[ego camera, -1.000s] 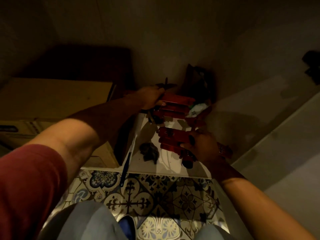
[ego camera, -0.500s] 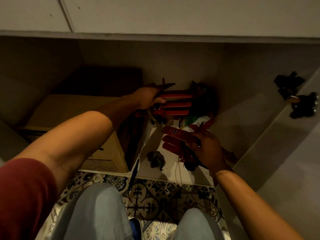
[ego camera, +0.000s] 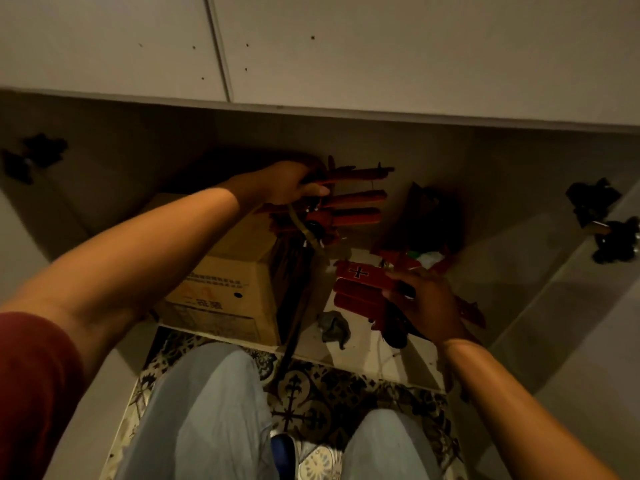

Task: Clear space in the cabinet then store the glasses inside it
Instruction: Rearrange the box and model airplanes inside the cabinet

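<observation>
The biggest change is in the view itself: a second ago only the dim inside of the cabinet (ego camera: 346, 143) showed, whereas now the pale front panel above the opening fills the top of the frame, so the head has lifted or drawn back, and both open doors with their dark hinges show at far left and far right. In the lower left of the cabinet, the cardboard box (ego camera: 221, 289) sits where it did, though more of its printed front is now visible. Just above centre, the left hand (ego camera: 291, 183) grips one red toy triplane (ego camera: 346, 206), which was low on the cabinet floor a second ago and now looks raised to about the box's top, a string or cord dangling beneath it. To the right of centre, the right hand (ego camera: 422, 299) curls round the wings of a second red triplane (ego camera: 360, 289), the one with the black cross, which looks tilted up off the white shelf floor rather than lying flat as before. I judge both toys are being taken out together, so the clearing step is under way. A small grey object (ego camera: 334, 329) lies near the front edge, unmoved. The glasses are nowhere in view, so storing them has yet to begin.
</observation>
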Demonstrator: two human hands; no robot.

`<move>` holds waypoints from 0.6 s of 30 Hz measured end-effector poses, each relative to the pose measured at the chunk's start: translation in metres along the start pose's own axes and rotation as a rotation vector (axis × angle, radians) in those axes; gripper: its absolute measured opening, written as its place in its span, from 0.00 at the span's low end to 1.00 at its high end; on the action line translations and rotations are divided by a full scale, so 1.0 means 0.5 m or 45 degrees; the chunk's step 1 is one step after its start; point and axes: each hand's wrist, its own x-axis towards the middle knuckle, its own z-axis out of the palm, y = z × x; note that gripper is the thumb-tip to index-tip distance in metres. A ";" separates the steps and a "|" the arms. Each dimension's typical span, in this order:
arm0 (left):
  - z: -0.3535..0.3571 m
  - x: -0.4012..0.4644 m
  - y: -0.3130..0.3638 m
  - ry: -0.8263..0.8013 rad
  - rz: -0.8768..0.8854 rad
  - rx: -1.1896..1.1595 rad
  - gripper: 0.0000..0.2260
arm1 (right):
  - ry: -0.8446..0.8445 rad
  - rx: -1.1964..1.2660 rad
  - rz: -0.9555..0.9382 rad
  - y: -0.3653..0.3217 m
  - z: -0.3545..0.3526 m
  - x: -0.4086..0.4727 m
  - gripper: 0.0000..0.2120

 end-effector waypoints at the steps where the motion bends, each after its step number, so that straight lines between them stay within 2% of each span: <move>1: -0.008 -0.007 0.002 -0.009 0.024 0.012 0.22 | -0.003 -0.008 -0.011 -0.001 -0.006 0.003 0.27; 8: -0.066 -0.069 -0.010 -0.017 0.086 0.031 0.23 | 0.060 -0.093 0.066 -0.036 -0.037 0.005 0.20; 10: -0.086 -0.096 -0.022 -0.012 0.045 0.031 0.23 | 0.073 -0.066 0.045 -0.049 -0.041 0.007 0.20; 13: -0.118 -0.130 -0.034 -0.002 -0.035 0.085 0.25 | -0.045 -0.067 0.051 -0.065 -0.054 0.029 0.21; 18: -0.151 -0.152 -0.077 0.051 -0.117 0.175 0.26 | -0.018 -0.060 -0.011 -0.085 -0.060 0.065 0.21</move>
